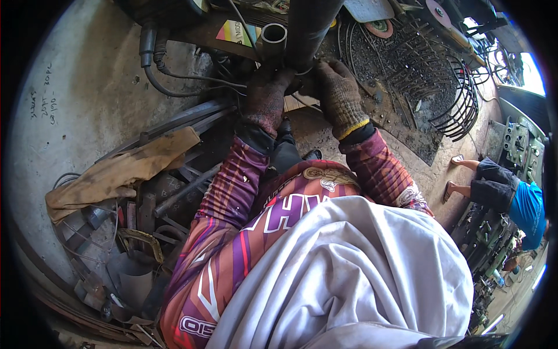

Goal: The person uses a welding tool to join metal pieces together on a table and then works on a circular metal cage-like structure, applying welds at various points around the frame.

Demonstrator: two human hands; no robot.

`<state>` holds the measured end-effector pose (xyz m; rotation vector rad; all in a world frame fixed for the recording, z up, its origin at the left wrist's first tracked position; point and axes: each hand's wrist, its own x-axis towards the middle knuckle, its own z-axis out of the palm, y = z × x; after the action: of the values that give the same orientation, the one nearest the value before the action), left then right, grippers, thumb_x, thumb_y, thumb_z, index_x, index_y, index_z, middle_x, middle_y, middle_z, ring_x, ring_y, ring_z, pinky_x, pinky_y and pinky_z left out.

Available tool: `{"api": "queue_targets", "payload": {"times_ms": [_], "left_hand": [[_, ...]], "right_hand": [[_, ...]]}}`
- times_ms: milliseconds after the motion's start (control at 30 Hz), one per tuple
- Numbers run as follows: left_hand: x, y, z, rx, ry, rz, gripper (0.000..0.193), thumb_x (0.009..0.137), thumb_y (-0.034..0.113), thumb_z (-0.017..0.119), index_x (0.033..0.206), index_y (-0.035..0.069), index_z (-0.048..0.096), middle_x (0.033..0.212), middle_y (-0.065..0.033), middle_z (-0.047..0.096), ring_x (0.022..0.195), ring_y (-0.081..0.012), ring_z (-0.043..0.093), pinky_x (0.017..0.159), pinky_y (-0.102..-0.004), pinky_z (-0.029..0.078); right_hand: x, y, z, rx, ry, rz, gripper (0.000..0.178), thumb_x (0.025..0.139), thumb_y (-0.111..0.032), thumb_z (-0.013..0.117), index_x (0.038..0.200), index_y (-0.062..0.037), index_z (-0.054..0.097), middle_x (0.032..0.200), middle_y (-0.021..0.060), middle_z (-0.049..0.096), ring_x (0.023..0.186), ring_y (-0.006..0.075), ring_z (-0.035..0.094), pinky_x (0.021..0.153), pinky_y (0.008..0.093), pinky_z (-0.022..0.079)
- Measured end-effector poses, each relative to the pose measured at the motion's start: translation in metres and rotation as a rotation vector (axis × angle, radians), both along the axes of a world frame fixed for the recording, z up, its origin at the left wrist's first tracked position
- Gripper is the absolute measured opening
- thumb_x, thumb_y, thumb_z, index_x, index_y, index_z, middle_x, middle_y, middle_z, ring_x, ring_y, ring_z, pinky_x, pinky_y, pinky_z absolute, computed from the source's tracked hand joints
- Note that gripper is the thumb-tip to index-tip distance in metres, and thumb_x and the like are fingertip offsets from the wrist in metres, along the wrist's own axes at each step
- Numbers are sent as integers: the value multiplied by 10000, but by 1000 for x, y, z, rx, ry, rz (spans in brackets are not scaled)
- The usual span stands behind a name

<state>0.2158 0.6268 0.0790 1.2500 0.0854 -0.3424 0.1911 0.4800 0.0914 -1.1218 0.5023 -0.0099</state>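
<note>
Both my hands wear dirty knitted gloves and meet at the foot of a thick dark metal column (311, 29). My left hand (270, 96) is closed, its fingers curled inward just below a short upright metal pipe (272, 50) with an open top. My right hand (337, 96), in a glove with a yellow cuff edge, is closed too, on the right of the column. Whatever the fingers grip is dark and mostly hidden by the gloves. A thin cable (203, 78) runs from the left toward my left hand.
On the right, a dark bench surface (401, 87) carries grit, a curved-bar metal grate (456, 102) and discs (379, 28). Metal bars and a brown cloth (125, 171) lie at left. A person in a blue shirt (527, 212) stands near a green machine (523, 145) at far right.
</note>
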Motion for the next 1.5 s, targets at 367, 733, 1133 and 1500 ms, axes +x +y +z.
{"api": "queue_targets", "payload": {"times_ms": [367,733,1133,1500], "left_hand": [[0,-3,-4,84,-159,26,365,888,162,661,1217,23,588,995,-69,659,820,-147,659,739,-272,539],[26,32,14,921,-756,1,768,663,245,856,1297,27,481,1014,-148,654,911,-289,663,798,-380,534],[68,36,7,758,-798,-251,1081,574,356,916,1423,68,313,1141,-169,633,1041,-340,636,870,-422,525],[63,25,0,652,-732,-205,1071,529,306,948,1375,21,356,1151,-152,607,1064,-292,624,905,-398,511]], "right_hand": [[50,18,-26,-947,-531,-464,362,1004,-334,472,1205,-37,520,1017,98,622,909,220,632,799,342,511],[80,-4,-40,-1314,-451,-399,346,996,-288,451,1212,-31,532,1086,143,631,950,267,633,846,394,510],[93,-2,-48,-528,-550,-218,345,998,-277,444,1215,-27,539,1133,157,626,996,290,628,880,416,504],[103,-8,-58,-579,-496,-103,341,997,-263,443,1203,-21,563,1115,161,638,1008,288,635,880,393,506]]}}
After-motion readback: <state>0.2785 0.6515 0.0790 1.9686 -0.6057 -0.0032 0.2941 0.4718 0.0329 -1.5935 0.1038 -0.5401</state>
